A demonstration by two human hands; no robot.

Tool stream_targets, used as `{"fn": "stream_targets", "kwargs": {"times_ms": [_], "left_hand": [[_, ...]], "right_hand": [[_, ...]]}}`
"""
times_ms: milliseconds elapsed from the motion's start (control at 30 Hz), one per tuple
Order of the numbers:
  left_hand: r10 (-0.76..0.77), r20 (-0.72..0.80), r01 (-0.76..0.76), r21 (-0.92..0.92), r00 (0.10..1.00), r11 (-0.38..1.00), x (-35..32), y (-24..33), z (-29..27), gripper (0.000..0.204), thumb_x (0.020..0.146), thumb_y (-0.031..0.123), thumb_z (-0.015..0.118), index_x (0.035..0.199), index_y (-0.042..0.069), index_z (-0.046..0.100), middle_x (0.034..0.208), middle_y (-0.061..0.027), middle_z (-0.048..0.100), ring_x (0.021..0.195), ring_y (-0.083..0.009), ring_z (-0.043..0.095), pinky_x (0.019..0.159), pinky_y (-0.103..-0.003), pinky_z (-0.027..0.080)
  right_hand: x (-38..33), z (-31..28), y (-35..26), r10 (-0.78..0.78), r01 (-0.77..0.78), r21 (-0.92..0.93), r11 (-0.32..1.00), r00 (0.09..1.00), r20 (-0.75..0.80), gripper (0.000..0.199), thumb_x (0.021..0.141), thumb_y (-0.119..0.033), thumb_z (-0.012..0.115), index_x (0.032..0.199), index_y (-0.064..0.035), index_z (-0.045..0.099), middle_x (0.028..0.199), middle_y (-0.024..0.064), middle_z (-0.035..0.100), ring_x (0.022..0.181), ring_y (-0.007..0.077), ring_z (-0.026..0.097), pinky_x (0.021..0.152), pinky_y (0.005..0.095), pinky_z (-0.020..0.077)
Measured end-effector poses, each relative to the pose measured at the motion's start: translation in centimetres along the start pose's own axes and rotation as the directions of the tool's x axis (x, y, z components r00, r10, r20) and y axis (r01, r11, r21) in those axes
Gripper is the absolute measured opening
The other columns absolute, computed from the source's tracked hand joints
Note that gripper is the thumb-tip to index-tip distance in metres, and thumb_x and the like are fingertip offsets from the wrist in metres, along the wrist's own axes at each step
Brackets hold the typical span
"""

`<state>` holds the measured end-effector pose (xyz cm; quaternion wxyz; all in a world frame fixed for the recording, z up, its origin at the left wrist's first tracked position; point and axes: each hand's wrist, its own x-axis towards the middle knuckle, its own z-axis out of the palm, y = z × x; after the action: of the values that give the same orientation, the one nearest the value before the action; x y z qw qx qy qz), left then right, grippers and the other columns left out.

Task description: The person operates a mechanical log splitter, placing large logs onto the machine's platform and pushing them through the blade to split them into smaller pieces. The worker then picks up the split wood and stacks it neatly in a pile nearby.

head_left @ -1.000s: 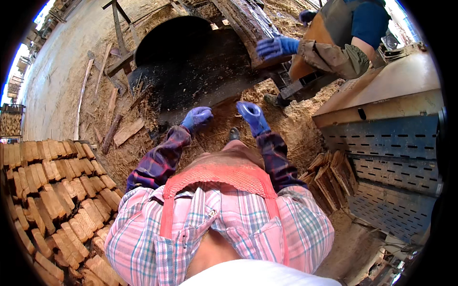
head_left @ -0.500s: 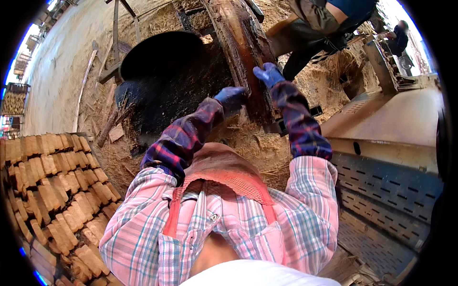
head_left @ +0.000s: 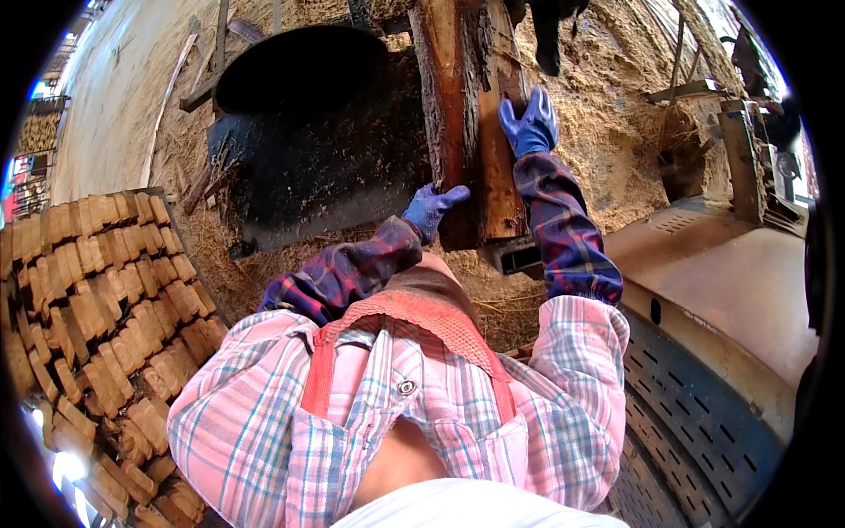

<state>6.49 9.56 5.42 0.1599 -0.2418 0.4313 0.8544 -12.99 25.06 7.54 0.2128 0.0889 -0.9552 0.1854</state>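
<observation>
Two long, bark-edged pieces of wood lie side by side ahead of me: a dark reddish-brown slab (head_left: 443,97) on the left and a lighter slab (head_left: 502,163) on the right. My left hand (head_left: 429,211), in a blue glove, is at the near left edge of the dark slab, one digit stretched across its top; its other fingers are partly hidden. Farther forward, my right hand (head_left: 532,128), also gloved in blue, rests against the right edge of the lighter slab with thumb and fingers apart. Plaid sleeves cover both forearms.
A metal support (head_left: 515,257) sits under the slabs' near end. A black sheet or bin (head_left: 308,194) with a round dark opening lies left. Stacked wood blocks (head_left: 114,290) stand near left, a slotted metal machine (head_left: 704,387) near right. Another person's dark leg (head_left: 546,40) shows ahead.
The co-worker beside the wood has moved mostly out of view at the top. Two slabs now show side by side. My right hand has opened its fingers outward along the right edge.
</observation>
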Motion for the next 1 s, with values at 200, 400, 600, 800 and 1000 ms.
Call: {"fn": "stream_targets", "kwargs": {"times_ms": [200,400,600,800,1000], "left_hand": [[0.163,-0.092,-0.175,-0.147,0.982,0.973,6.9,5.5,1.6,0.028,0.078,0.012,0.069,0.103,0.002,0.061,0.095,-0.0095,0.066,0.090,-0.0189,0.064,0.082,-0.032,0.051],[0.293,0.071,-0.285,-0.112,0.953,0.952,15.8,9.3,-1.9,0.030,0.080,0.010,0.065,0.107,0.000,0.061,0.100,-0.0093,0.065,0.099,-0.0181,0.061,0.090,-0.033,0.047],[0.295,0.006,-0.289,-0.184,0.956,0.940,13.2,8.2,-2.0,0.029,0.078,0.005,0.068,0.106,-0.003,0.060,0.101,-0.0096,0.064,0.096,-0.0155,0.061,0.089,-0.029,0.046],[0.156,-0.051,-0.163,-0.180,0.986,0.970,10.6,9.7,-1.9,0.031,0.077,0.005,0.069,0.106,-0.001,0.061,0.098,-0.0053,0.064,0.091,-0.0132,0.061,0.086,-0.027,0.047],[0.254,-0.040,-0.256,-0.224,0.966,0.940,8.7,9.6,-4.4,0.031,0.079,0.012,0.069,0.107,0.002,0.061,0.098,-0.0056,0.064,0.087,-0.0141,0.062,0.079,-0.028,0.050]], "right_hand": [[-1.6,2.9,1.0,0.369,-0.397,0.007,0.918,0.859,0.355,0.084,0.079,-0.063,0.049,0.132,0.0014,0.038,0.127,0.0257,0.047,0.115,0.0392,0.047,0.098,0.0420,0.0373],[-1.8,3.7,1.7,0.343,-0.382,0.083,0.920,0.890,0.299,0.085,0.075,-0.061,0.055,0.132,-0.0001,0.038,0.120,0.0272,0.051,0.111,0.0404,0.050,0.095,0.0433,0.0392],[1.4,4.7,2.5,0.489,-0.665,0.189,0.722,0.684,0.541,0.101,0.066,-0.060,0.069,0.130,0.0092,0.034,0.127,0.0250,0.046,0.118,0.0346,0.047,0.099,0.0361,0.0374],[1.2,6.6,3.2,0.432,-0.629,0.222,0.745,0.708,0.559,0.086,0.067,-0.055,0.073,0.119,0.0088,0.049,0.113,0.0219,0.058,0.102,0.0319,0.057,0.089,0.0361,0.0430],[-0.4,6.4,-0.1,0.498,-0.678,0.198,0.708,0.678,0.541,0.096,0.063,-0.059,0.073,0.123,0.0095,0.045,0.120,0.0237,0.053,0.110,0.0348,0.052,0.094,0.0369,0.0392]]}}
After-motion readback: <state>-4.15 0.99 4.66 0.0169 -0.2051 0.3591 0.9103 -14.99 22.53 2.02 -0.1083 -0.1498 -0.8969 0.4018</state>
